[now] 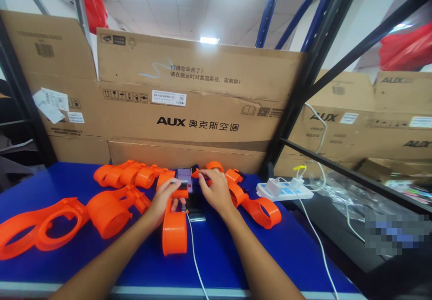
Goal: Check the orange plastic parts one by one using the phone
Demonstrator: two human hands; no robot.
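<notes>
My left hand (162,204) is closed around an orange plastic part (174,235) that has a wide ring at its lower end. A small black piece (182,185) sits at the top of this part, by my thumb. My right hand (216,187) is pinched, with a small pointed orange piece (195,173) at its fingertips. Between the hands a phone (184,175) with a lit screen leans upright, partly hidden. A white cable (193,241) runs from near it toward the front edge.
Several ringed orange parts (108,214) lie on the blue table (141,264) at left, and more orange parts (265,212) at right. A white power strip (285,191) with chargers is at the right edge. Cardboard (189,151) and a black rack post (293,111) stand behind.
</notes>
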